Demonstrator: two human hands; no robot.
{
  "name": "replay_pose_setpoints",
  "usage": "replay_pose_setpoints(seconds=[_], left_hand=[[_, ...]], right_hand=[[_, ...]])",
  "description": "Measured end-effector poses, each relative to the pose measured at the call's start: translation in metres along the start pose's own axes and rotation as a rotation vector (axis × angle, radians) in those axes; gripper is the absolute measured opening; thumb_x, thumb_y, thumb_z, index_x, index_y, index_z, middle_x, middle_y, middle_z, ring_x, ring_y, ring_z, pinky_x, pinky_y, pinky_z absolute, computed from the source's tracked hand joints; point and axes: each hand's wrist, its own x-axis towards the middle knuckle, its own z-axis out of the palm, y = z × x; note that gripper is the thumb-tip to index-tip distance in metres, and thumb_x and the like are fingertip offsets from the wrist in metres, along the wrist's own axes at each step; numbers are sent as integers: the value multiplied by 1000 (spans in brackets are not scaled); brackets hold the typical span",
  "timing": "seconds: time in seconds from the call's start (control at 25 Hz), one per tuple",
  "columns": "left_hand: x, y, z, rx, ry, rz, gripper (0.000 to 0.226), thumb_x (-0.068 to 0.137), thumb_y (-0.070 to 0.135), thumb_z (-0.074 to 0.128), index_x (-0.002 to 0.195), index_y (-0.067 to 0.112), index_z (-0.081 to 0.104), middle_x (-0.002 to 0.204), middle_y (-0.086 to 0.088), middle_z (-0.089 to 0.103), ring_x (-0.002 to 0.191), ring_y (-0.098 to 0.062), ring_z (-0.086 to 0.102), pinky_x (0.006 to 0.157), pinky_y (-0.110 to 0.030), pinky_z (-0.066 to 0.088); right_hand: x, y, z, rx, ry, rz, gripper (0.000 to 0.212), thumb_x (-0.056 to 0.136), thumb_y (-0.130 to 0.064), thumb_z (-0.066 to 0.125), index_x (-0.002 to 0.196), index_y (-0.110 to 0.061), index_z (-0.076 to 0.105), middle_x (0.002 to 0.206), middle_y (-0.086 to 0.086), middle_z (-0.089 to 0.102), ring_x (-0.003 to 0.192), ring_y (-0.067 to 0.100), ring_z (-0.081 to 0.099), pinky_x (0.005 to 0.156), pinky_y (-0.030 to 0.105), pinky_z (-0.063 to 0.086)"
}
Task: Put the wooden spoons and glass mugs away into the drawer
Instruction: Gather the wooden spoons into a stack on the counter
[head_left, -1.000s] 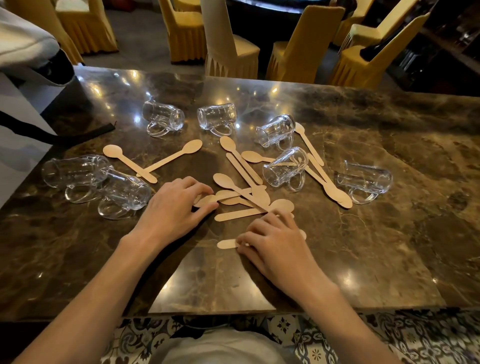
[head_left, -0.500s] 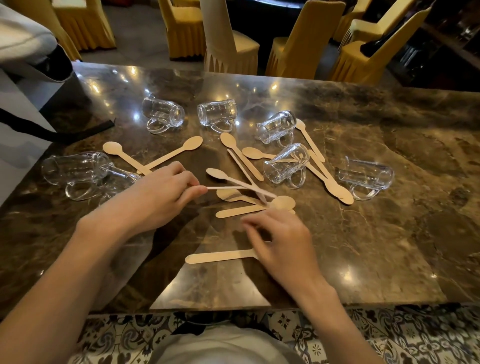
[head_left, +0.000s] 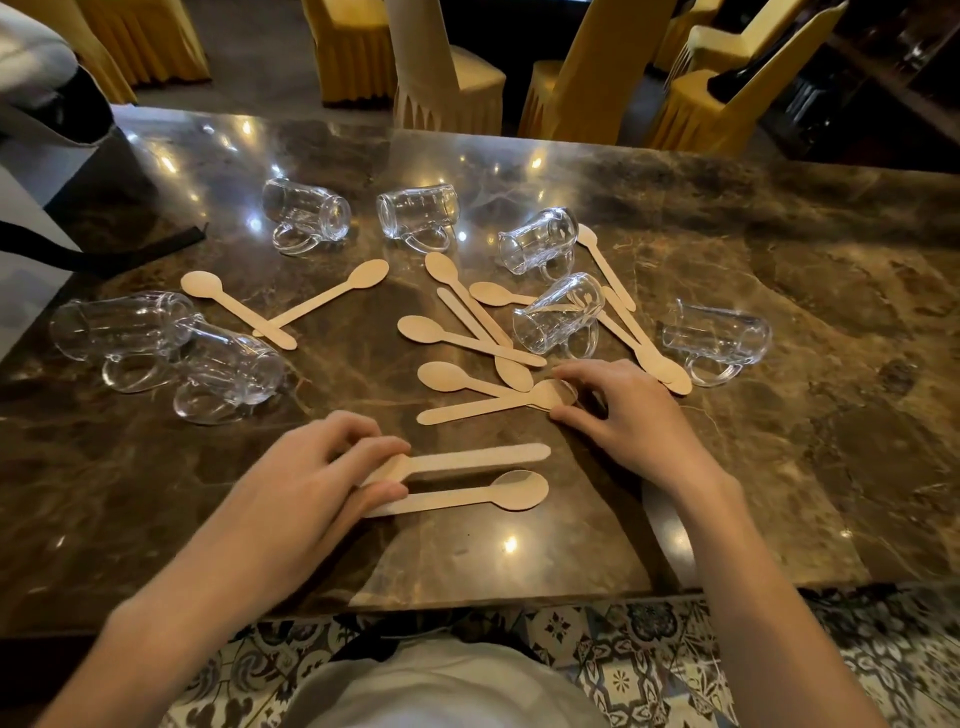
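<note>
Several wooden spoons lie scattered over the dark marble table (head_left: 779, 467), among several clear glass mugs on their sides. My left hand (head_left: 311, 478) pinches the bowl end of one wooden spoon (head_left: 467, 460) near the front edge; a second spoon (head_left: 488, 493) lies just below it, its handle end under my thumb. My right hand (head_left: 628, 410) pinches the bowl of another spoon (head_left: 488, 408) at the near side of the pile. One mug (head_left: 558, 314) rests on top of the middle spoons. No drawer is in view.
Two mugs (head_left: 171, 348) lie together at the left, one mug (head_left: 719, 340) at the right, three more along the back. A black strap (head_left: 104, 254) lies at the left edge. Yellow-covered chairs (head_left: 597, 78) stand behind the table. Patterned floor tiles (head_left: 649, 665) show below.
My left hand carried a spoon from the pile to the front and set it beside the one my right hand had placed there. My right hand moved back up to the pile.
</note>
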Motion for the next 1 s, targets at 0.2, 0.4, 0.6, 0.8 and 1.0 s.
replay_pose_setpoints(seconds=[0.2, 0.4, 0.6, 0.8, 1.0], left_hand=[[-7, 1, 23, 25, 24, -28, 53, 91, 48, 34, 116, 14, 66, 106, -6, 63, 87, -22, 62, 68, -33, 55], [-7, -3, 29, 43, 41, -11, 51, 90, 47, 37, 115, 13, 66, 104, -5, 63, 85, -22, 63, 69, -32, 54], [-8, -8, 33, 17, 27, 19, 48, 89, 48, 43, 118, 18, 66, 106, -1, 62, 88, -19, 62, 74, -30, 52], [-5, -15, 28, -104, 15, 12, 60, 87, 62, 37, 124, 22, 60, 117, 8, 56, 102, -11, 56, 84, -28, 48], [28, -36, 8, -250, 185, -100, 37, 95, 41, 40, 117, 23, 63, 115, 9, 54, 99, -9, 56, 84, -30, 50]], right_hand=[[7, 2, 1, -9, -26, -48, 38, 82, -33, 71, 118, -37, 61, 109, -12, 66, 100, 10, 52, 76, 30, 44], [4, 1, -3, -21, -21, -67, 34, 83, -31, 70, 116, -35, 63, 99, -12, 65, 91, 10, 51, 70, 27, 40], [-12, -4, -16, -4, -5, -60, 34, 82, -30, 71, 116, -33, 64, 111, -12, 67, 99, 11, 54, 79, 32, 47], [-42, -22, -23, 20, 68, -147, 34, 80, -40, 64, 114, -34, 64, 110, -23, 60, 99, 4, 57, 82, 28, 50], [-74, -42, 5, 47, 75, -263, 30, 82, -40, 63, 109, -30, 67, 111, -20, 66, 100, -1, 57, 84, 24, 53]])
